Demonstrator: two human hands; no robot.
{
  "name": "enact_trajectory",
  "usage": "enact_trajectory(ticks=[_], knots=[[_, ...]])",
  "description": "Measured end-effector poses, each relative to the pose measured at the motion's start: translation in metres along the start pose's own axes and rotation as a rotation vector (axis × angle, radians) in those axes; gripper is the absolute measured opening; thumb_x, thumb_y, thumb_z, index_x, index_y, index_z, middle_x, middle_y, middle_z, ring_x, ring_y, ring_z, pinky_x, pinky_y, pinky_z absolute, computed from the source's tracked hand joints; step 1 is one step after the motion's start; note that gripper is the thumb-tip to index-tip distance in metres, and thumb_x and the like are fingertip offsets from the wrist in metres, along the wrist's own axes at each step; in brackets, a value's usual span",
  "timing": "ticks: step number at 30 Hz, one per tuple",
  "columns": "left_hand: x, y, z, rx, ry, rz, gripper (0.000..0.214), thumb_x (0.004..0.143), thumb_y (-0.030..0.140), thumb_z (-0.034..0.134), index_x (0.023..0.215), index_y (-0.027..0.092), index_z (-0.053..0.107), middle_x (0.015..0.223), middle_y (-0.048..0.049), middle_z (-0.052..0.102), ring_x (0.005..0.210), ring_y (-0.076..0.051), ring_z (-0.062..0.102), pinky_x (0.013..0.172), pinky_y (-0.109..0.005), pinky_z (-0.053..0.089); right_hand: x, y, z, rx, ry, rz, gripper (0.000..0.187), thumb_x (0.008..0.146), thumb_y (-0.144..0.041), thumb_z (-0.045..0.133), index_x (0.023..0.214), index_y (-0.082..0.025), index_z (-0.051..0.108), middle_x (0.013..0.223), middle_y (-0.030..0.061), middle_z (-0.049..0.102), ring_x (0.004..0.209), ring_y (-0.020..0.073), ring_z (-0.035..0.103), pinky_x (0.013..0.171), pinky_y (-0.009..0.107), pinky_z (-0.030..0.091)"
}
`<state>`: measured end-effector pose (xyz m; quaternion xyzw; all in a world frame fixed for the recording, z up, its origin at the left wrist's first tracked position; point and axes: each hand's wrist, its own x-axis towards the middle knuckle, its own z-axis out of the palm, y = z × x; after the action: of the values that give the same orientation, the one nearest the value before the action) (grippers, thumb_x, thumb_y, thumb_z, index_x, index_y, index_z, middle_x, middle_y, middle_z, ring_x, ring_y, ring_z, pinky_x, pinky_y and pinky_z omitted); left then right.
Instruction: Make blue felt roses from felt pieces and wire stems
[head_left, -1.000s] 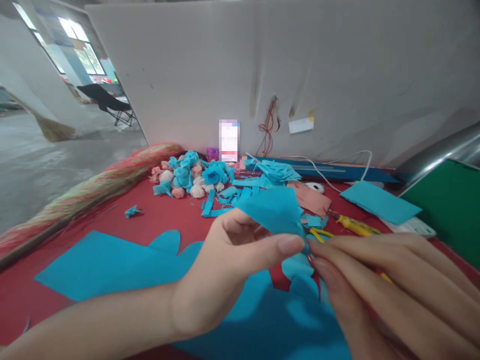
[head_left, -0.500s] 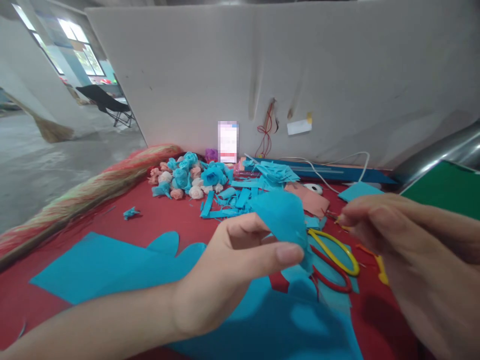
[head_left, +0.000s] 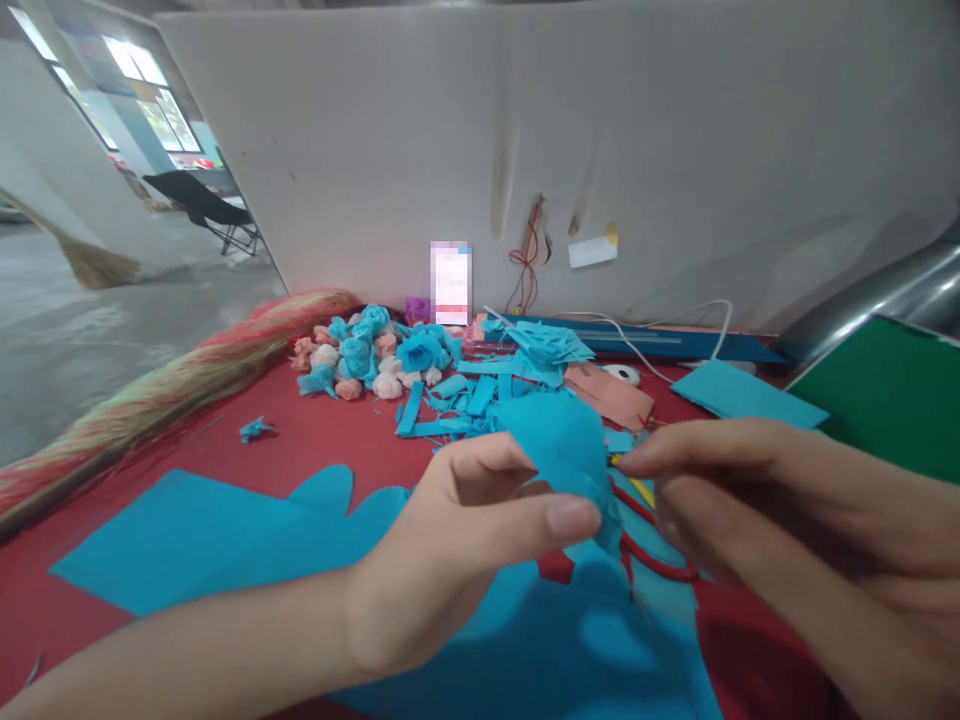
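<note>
My left hand [head_left: 442,550] is closed in a pinch on a blue paper flower [head_left: 559,435], its thumb across the gathered lower part and the wider petal fanned out above. Close by on the right, my right hand [head_left: 802,530] has thumb and index finger drawn together, the index fingertip almost at the flower's side. Whatever lies between those fingers, if anything, is too small or hidden. Partly behind the right hand lie scissors with red and yellow handles [head_left: 664,562]. Blue paper sheets [head_left: 202,545] spread beneath both hands, some with rounded petal shapes.
Finished blue, pink and white paper flowers [head_left: 364,355] are heaped at the back left. Cut blue strips [head_left: 480,395] lie mid-table beside pink paper [head_left: 611,393]. A phone [head_left: 451,283] leans against the white panel [head_left: 360,140]. A green board [head_left: 892,400] stands at right.
My right hand has moved left, toward the flower, and now covers much of the scissors' yellow handle. My left hand keeps its pinch on the flower. The view has shifted slightly.
</note>
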<state>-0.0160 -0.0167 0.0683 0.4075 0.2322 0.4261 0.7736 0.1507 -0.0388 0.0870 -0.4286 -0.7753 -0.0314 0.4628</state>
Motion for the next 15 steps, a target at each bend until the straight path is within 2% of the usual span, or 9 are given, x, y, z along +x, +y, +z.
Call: enact_trajectory(ticks=[2, 4, 8, 11, 15], knots=[[0.0, 0.0, -0.001, 0.005, -0.003, 0.021, 0.025, 0.058, 0.033, 0.075, 0.054, 0.015, 0.058, 0.057, 0.0028, 0.042, 0.056, -0.008, 0.037, 0.054, -0.021, 0.036, 0.001, 0.001, -0.002, -0.023, -0.054, -0.05, 0.009, 0.082, -0.024, 0.053, 0.084, -0.03, 0.059, 0.067, -0.0077, 0.065, 0.046, 0.0075, 0.057, 0.034, 0.009, 0.043], [0.0, 0.0, -0.001, 0.006, -0.005, 0.026, 0.025, 0.058, 0.033, 0.075, 0.055, 0.015, 0.058, 0.057, 0.0026, 0.042, 0.056, -0.008, 0.038, 0.054, -0.021, 0.036, 0.001, 0.0, -0.003, -0.082, -0.055, -0.079, 0.008, 0.081, -0.028, 0.053, 0.083, -0.031, 0.06, 0.065, -0.0081, 0.064, 0.044, 0.008, 0.056, 0.036, 0.013, 0.044], [0.0, 0.0, 0.001, 0.01, -0.002, 0.016, 0.027, 0.057, 0.033, 0.076, 0.053, 0.015, 0.057, 0.056, 0.0034, 0.04, 0.055, -0.007, 0.037, 0.053, -0.02, 0.035, -0.002, -0.007, -0.004, -0.135, 0.039, -0.019, 0.008, 0.079, -0.03, 0.056, 0.076, -0.033, 0.063, 0.067, -0.0093, 0.065, 0.05, 0.0086, 0.059, 0.041, 0.015, 0.046], [0.0, 0.001, 0.002, 0.009, -0.019, -0.003, 0.024, 0.057, 0.033, 0.076, 0.057, 0.015, 0.06, 0.06, 0.0024, 0.046, 0.056, -0.008, 0.04, 0.053, -0.021, 0.037, -0.004, -0.011, -0.001, -0.076, 0.025, -0.083, 0.011, 0.076, -0.021, 0.059, 0.079, -0.032, 0.062, 0.068, -0.0098, 0.066, 0.05, 0.008, 0.06, 0.038, 0.013, 0.045], [0.0, 0.002, 0.002, 0.013, -0.036, -0.006, 0.021, 0.059, 0.033, 0.075, 0.061, 0.015, 0.063, 0.064, 0.0009, 0.051, 0.058, -0.009, 0.044, 0.054, -0.021, 0.039, -0.004, -0.008, 0.002, -0.063, 0.021, -0.071, 0.009, 0.08, -0.024, 0.056, 0.077, -0.03, 0.062, 0.07, -0.008, 0.066, 0.051, 0.0093, 0.061, 0.034, 0.014, 0.043]])
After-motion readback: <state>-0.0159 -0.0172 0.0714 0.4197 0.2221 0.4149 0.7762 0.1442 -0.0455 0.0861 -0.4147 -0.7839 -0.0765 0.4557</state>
